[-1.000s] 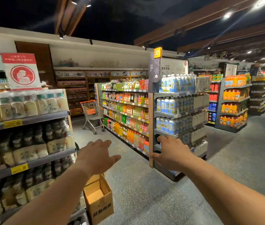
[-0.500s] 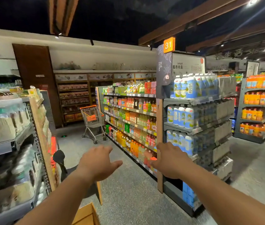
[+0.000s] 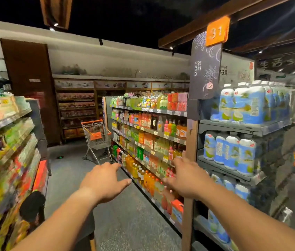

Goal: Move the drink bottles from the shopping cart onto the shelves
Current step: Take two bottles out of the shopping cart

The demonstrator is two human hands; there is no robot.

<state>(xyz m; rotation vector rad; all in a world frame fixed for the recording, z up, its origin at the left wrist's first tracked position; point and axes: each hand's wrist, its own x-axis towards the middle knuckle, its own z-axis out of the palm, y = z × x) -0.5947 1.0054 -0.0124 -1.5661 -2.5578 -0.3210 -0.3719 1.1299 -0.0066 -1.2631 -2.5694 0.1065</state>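
Note:
A metal shopping cart [image 3: 96,136] with orange trim stands far down the aisle, beside the end of the drinks shelves [image 3: 148,134] on the right. Those shelves are packed with colourful drink bottles. I cannot make out what lies inside the cart from here. My left hand [image 3: 105,180] is stretched out ahead of me, fingers apart, holding nothing. My right hand [image 3: 186,178] is also held out with spread fingers and is empty, in front of the wooden post at the shelf's near corner. Both hands are far short of the cart.
An end display of blue-and-white bottles [image 3: 240,109] fills the right side under the orange aisle sign [image 3: 217,31]. Blurred product shelves [image 3: 7,142] line the left. A grey floor aisle [image 3: 74,169] runs between them toward the cart. Wooden wall shelving [image 3: 76,107] closes the far end.
The view has advanced and swung into the aisle; the cart and drinks shelves look nearer. The cardboard box on the floor has dropped out of sight. Both hands stay outstretched and empty.

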